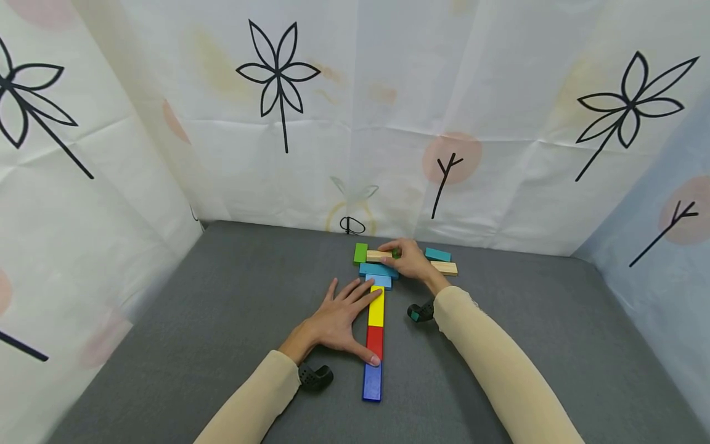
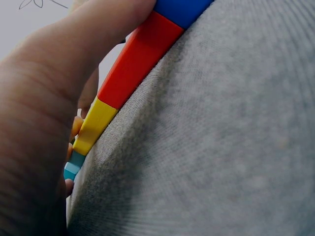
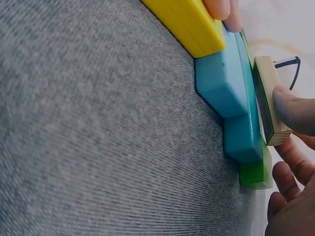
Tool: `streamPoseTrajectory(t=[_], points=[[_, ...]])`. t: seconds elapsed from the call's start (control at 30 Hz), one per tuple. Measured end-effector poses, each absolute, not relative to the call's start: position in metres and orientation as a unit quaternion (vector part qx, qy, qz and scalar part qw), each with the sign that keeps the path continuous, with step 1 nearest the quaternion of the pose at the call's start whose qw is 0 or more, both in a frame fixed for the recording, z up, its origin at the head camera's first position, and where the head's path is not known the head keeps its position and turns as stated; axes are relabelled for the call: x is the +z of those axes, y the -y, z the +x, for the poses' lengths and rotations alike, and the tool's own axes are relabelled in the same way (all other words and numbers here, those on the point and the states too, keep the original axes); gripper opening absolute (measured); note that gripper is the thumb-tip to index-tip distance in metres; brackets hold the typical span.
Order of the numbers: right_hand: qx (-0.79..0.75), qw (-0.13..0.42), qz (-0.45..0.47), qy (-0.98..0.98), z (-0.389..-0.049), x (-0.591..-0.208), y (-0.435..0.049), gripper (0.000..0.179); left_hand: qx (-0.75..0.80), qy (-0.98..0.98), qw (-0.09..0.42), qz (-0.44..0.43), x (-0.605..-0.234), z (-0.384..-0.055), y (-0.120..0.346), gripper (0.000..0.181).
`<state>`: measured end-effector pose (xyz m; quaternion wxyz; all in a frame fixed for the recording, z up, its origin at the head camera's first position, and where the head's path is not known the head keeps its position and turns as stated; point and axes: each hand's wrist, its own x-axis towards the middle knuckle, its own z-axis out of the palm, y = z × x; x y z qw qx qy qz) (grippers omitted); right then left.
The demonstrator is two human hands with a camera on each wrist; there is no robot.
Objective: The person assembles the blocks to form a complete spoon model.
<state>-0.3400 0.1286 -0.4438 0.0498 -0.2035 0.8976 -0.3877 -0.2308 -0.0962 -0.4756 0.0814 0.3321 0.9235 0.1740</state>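
Note:
My right hand (image 1: pixel 412 259) pinches a plain wooden block (image 3: pixel 268 98) between thumb and fingers, close over the far end of a row of coloured blocks. A green block (image 1: pixel 360 253) stands at its left end, and another green block (image 3: pixel 255 168) shows below it in the right wrist view. Nearer lie a teal block (image 1: pixel 377 269) and a light blue block (image 1: pixel 384 284), both crosswise. A yellow block (image 1: pixel 376 313), a red block (image 1: pixel 374 340) and a dark blue block (image 1: pixel 372 383) run lengthwise toward me. My left hand (image 1: pixel 335 324) spreads its fingers along this line, thumb by the red-blue joint.
Right of my right hand lie a loose teal block (image 1: pixel 438 254) and a second plain wooden block (image 1: pixel 445 268). The dark grey table (image 1: pixel 222 296) ends at a patterned white cloth wall (image 1: pixel 222 179) behind the blocks.

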Motion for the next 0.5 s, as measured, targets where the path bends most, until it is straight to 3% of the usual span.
streamPoseTrajectory(t=[0.5], points=[[-0.371,0.036,-0.198,-0.906,-0.3394,-0.4522,-0.1296,0.028,0.172,-0.924,0.081,0.330,-0.4760,-0.2306,0.0966,0.124]])
